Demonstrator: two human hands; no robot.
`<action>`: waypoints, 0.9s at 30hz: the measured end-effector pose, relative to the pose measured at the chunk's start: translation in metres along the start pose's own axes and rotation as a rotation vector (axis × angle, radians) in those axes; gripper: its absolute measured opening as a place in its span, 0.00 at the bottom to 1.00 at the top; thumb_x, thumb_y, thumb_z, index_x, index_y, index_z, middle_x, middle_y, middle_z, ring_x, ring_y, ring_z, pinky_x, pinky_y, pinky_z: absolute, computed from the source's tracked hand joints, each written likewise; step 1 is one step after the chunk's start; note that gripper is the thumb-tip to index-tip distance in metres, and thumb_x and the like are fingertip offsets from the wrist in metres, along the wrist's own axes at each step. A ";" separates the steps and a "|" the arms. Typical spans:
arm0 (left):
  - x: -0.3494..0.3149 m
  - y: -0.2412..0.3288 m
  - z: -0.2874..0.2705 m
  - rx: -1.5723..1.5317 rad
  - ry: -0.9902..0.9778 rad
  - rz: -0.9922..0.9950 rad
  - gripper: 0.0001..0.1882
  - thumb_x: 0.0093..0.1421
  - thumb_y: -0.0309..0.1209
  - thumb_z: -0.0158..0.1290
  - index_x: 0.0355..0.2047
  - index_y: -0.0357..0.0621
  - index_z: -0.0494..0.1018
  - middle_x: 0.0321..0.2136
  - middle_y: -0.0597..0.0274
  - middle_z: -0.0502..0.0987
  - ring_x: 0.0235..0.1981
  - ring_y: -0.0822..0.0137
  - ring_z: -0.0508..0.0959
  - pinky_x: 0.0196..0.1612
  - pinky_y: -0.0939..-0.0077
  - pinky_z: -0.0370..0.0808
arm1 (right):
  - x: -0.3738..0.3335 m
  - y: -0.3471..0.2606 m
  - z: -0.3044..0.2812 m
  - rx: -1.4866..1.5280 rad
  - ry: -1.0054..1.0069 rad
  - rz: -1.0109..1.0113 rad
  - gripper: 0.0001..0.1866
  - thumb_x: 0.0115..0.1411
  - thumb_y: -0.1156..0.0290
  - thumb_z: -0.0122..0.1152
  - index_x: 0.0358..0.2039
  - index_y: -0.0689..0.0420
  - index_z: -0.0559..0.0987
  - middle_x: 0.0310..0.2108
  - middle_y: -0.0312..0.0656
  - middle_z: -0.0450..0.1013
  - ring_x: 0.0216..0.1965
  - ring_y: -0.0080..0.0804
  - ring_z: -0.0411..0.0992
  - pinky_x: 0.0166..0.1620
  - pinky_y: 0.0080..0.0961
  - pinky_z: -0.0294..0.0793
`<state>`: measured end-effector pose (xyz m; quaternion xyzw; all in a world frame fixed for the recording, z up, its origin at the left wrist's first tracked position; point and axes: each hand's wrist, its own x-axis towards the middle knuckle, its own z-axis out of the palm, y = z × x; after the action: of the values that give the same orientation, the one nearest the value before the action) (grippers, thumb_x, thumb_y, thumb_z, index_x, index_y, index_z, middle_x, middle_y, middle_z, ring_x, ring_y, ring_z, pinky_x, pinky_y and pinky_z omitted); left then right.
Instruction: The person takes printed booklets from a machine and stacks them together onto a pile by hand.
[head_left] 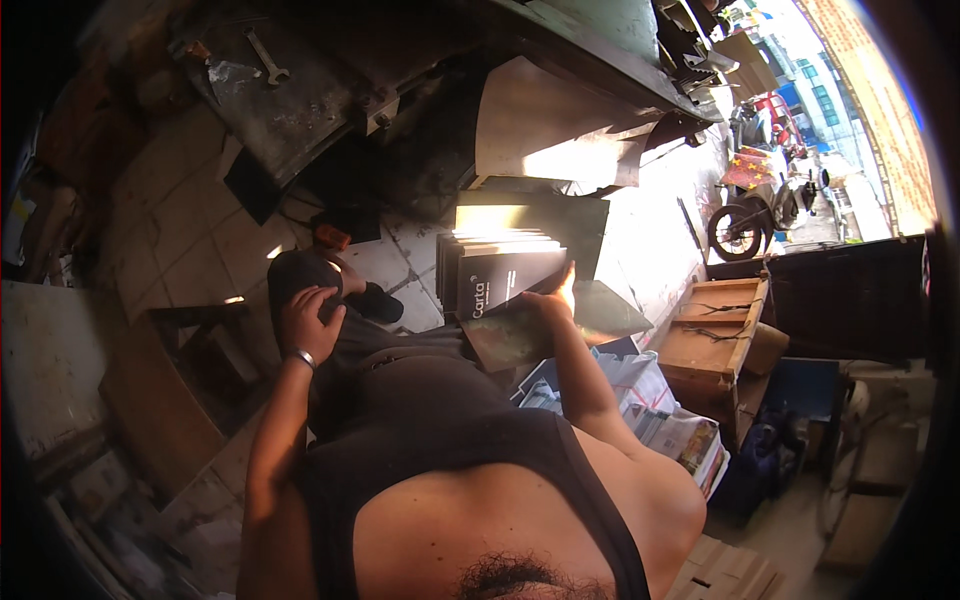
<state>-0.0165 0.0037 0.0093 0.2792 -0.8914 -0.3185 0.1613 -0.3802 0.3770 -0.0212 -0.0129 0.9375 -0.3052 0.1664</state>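
Observation:
My left hand [312, 325] lies on my bent left knee, fingers spread and holding nothing; a metal bracelet circles that wrist. Between my legs stands a row of dark-covered books [515, 280], upright with pale page edges showing along the top. At the right edge of the nearest book is my right hand [553, 300], thumb against its lower corner and fingers along its side, partly hidden. An olive-dark flat panel [612, 312] extends around this hand, and more dark surface shows below the books.
A dark metal worktable [310, 110] bears a wrench [266, 57]. Beyond the books leans a pale curved sheet [545, 120]. To my right are plastic-wrapped bundles [640, 395] and a wooden drawer frame [715, 330]. A motorbike [765, 215] stands outside. An orange-and-black tool [331, 237] lies near my left foot.

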 end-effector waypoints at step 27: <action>0.000 0.000 -0.001 0.002 0.025 0.022 0.16 0.57 0.37 0.63 0.45 0.46 0.81 0.47 0.56 0.83 0.54 0.52 0.78 0.59 0.57 0.72 | -0.059 -0.063 0.029 0.488 -0.015 0.247 0.70 0.51 0.61 0.80 0.77 0.52 0.33 0.71 0.59 0.54 0.66 0.53 0.62 0.58 0.41 0.69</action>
<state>-0.0162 0.0033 0.0098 0.2733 -0.8927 -0.3123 0.1757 -0.3195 0.3163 0.0110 0.1397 0.8296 -0.4993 0.2074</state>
